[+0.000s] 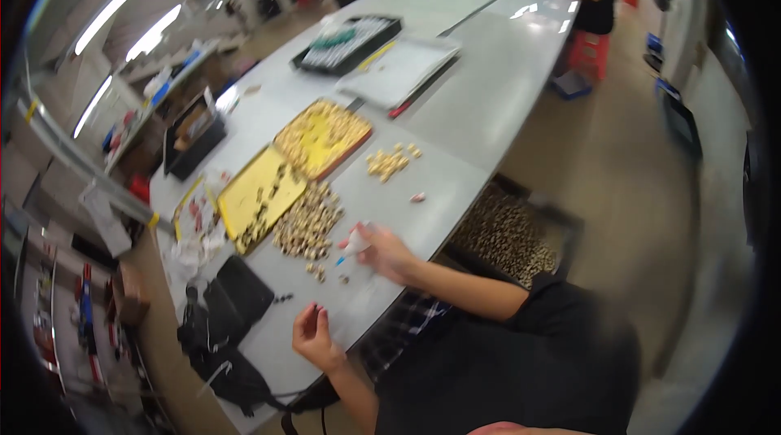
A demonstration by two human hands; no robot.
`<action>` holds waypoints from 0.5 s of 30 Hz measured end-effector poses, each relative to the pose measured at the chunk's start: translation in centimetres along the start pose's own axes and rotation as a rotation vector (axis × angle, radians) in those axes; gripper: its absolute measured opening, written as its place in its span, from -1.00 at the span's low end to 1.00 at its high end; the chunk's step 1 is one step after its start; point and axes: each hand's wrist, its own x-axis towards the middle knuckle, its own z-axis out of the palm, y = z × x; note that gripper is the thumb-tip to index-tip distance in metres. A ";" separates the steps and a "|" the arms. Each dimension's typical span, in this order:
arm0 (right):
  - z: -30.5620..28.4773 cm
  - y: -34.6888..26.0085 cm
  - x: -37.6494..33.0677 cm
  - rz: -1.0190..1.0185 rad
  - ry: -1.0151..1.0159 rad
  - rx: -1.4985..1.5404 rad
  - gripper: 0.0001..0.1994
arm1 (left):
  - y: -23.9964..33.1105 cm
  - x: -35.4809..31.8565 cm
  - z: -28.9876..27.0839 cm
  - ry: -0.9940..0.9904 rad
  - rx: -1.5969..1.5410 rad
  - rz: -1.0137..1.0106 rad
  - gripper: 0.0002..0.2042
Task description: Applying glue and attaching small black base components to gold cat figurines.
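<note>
At the far left, a dark box (194, 138) sits at the surface's (455, 146) edge, and crumpled clear plastic (199, 249) lies nearer, close to that same edge. The black bag (236, 288) fills much of the near left end, with a few small dark pieces (282, 298) just beside it. To its upper right is a yellow tray (259, 184) carrying dark pieces, its right side meeting a fuller tray (368, 135) of tan pieces. The heap (309, 222) of small tan pieces lies loose below both trays, its upper side close against them.

The left hand (317, 344) is over the near edge, with a bare strip between it and the bag. Its thumb and forefinger are narrow; something dark shows at the tips, too small to tell whether they hold it.

The right hand (389, 256), just right of the heap, has its fingers closed around a white bottle (355, 243), whose blue tip (341, 261) points down to the left. Above this hand are a small scatter of tan pieces (389, 163) and one reddish piece (417, 197); open room runs from these up to the white board (403, 69). Past the near edge on the right, a crate (504, 231) of small pieces sits lower than the surface.
</note>
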 end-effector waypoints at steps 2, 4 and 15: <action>0.2 -0.1 -0.1 0.003 0.058 -0.048 -0.70 | 0.0 0.0 -0.1 -0.016 -0.022 -0.019 -0.78; 0.4 -0.1 -0.3 -0.004 0.062 -0.091 -0.71 | -0.4 -0.1 -0.3 -0.013 -0.062 -0.069 -0.76; 2.0 1.8 -0.4 -0.113 0.027 -0.317 -0.67 | 0.6 0.9 0.3 -0.078 -0.077 -0.053 -0.70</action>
